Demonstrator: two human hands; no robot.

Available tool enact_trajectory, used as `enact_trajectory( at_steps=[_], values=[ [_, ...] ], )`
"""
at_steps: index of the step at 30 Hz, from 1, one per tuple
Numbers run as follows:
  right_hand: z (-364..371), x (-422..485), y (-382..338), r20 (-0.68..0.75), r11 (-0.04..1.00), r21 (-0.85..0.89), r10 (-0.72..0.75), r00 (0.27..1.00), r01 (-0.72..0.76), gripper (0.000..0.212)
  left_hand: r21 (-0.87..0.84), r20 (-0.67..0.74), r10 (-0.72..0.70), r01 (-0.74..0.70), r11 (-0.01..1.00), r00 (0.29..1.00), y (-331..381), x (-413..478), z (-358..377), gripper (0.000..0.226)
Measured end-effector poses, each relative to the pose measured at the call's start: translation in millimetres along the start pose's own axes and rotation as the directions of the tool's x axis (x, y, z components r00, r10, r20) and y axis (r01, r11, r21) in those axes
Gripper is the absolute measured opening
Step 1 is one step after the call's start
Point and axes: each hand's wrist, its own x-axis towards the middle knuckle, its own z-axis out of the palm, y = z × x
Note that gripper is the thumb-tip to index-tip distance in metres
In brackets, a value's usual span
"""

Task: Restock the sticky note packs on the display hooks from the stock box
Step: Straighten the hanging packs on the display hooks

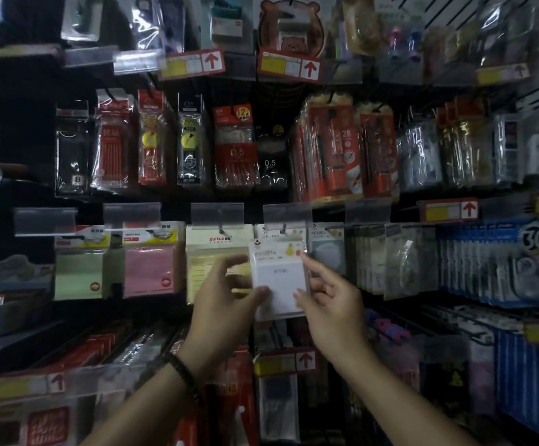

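Head view. Fingers: left hand point(226, 294) pinches the white sticky note pack point(277, 278), thumb on its front, other fingers curled behind the left edge. Right hand point(329, 300) pinches the lower right, index finger stretched to the top corner. Location: pack held just below the hook point(283, 230), in front of the hanging packs point(293, 235), under the clear label holder point(287, 215). Risk: the blurred hang hole may miss the hook tip; the light edge pinch may let the pack drop.
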Motion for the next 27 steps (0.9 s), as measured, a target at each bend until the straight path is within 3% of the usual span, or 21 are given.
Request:
enact_trajectory(
  at_steps=[3, 6, 10, 17, 22, 27],
  values=[
    [-4, 11, -2, -0.015, 0.998, 0.061, 0.011, 1.000, -0.010, 0.060, 0.185, -0.023, 0.158, -0.151, 0.971, 0.987, -2, 2, 2, 0.068],
    [-4, 19, -6, -0.012, 0.997, 0.072, -0.011, 1.000, 0.012, 0.058, 0.375, 0.035, 0.293, -0.285, 0.882, 0.955, -4, 5, 3, 0.065],
    [-1, 29, -8, -0.026, 0.998, 0.059, -0.032, 0.999, 0.034, 0.058, 0.487, 0.084, 0.384, -0.374, 0.789, 0.919, -5, 13, 7, 0.068],
    [-6, 36, -9, 0.001, 0.994, -0.096, -0.048, 0.999, 0.048, 0.055, 0.568, 0.165, 0.396, -0.415, 0.711, 0.903, -2, 20, 5, 0.074],
    [-5, 41, -11, -0.028, 0.968, -0.249, -0.042, 0.999, 0.034, 0.051, 0.599, 0.186, 0.314, -0.361, 0.715, 0.931, -2, 26, 4, 0.071],
    [-2, 47, -10, 0.014, 0.757, -0.643, -0.144, 0.989, 0.119, 0.059, 0.703, 0.249, 0.309, -0.391, 0.594, 0.918, -3, 38, 13, 0.051]
  ],
)
